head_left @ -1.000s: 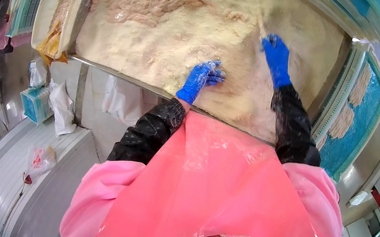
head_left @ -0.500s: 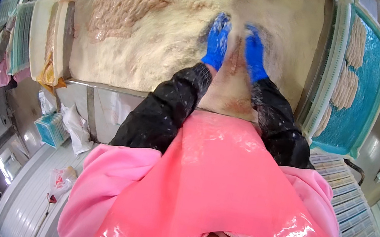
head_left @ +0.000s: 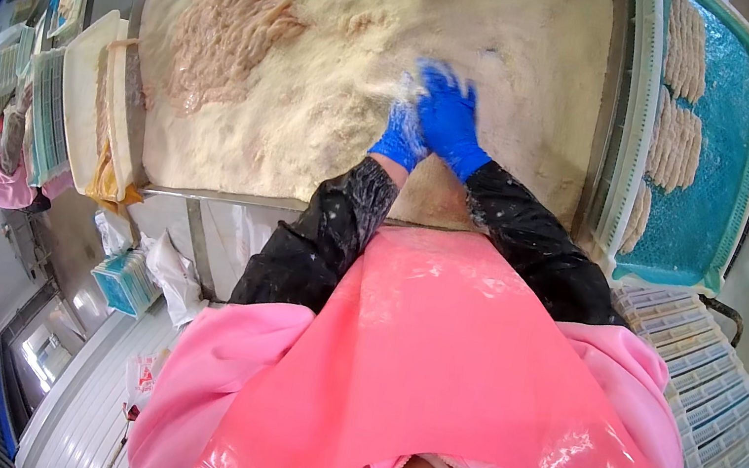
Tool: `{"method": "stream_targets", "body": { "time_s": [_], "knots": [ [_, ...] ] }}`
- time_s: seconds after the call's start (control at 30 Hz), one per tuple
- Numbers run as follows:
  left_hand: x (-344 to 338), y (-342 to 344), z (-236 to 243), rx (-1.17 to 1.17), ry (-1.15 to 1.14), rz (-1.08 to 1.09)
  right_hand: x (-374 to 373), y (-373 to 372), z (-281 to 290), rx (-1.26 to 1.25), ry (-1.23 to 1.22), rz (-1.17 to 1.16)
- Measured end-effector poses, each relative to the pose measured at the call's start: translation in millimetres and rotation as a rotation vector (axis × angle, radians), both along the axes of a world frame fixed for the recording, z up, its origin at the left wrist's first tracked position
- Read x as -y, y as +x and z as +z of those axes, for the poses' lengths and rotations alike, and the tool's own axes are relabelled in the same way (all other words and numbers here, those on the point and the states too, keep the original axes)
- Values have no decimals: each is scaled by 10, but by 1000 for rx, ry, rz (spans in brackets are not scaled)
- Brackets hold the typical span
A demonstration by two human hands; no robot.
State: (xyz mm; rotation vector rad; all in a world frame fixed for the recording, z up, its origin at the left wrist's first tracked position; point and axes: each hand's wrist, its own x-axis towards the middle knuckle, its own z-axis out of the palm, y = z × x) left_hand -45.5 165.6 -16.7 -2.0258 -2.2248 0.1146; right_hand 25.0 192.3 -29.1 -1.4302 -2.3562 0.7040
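A wide metal-edged bed of pale yellow powder (head_left: 299, 151) holds a heap of pink, wet raw meat strips (head_left: 232, 38) at its back left. Over the powder, my blue-gloved hands meet near the middle. My right hand (head_left: 454, 123) lies over my left hand (head_left: 400, 135), its fingers apart and blurred at the tips. White powder coats my left hand, whose fingers are hidden or smeared, with a pale streak beside them that I cannot make out.
A turquoise tray (head_left: 696, 231) with rows of coated strips (head_left: 674, 137) stands right, slatted trays (head_left: 688, 390) below it. Left are a cream tub (head_left: 82, 102), stacked crates (head_left: 46, 106) and a co-worker in pink (head_left: 4, 174). A white bag (head_left: 175, 284) lies lower left.
My hands, apart earlier, have come together, the right moving left and now overlapping the left. The view has shifted, so the powder bed and side trays appear in different places.
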Motion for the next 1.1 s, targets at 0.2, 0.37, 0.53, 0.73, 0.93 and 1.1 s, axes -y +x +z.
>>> {"method": "stream_targets", "body": {
  "time_s": [0.2, 0.37, 0.53, 0.73, 0.93, 1.1],
  "knots": [
    [238, -205, -333, 201, -79, -161, 177, -31, 259, -217, 61, 40],
    [164, -129, 592, 1115, -411, 197, 77, 223, 253, -132, -272, -213],
    [247, -130, 571, 2651, -240, 831, 14, 662, 503, -944, -952, -237],
    [271, -235, 197, 2395, -312, 1017, -516, 1956, 1903, -759, -1038, -511],
    [263, -227, 108, 2282, -234, 969, -1738, 3329, 2095, -553, -286, -533],
    [246, -165, 125, 2276, -126, 997, -2730, 3716, 1383, 209, 344, -314]
  ]
}}
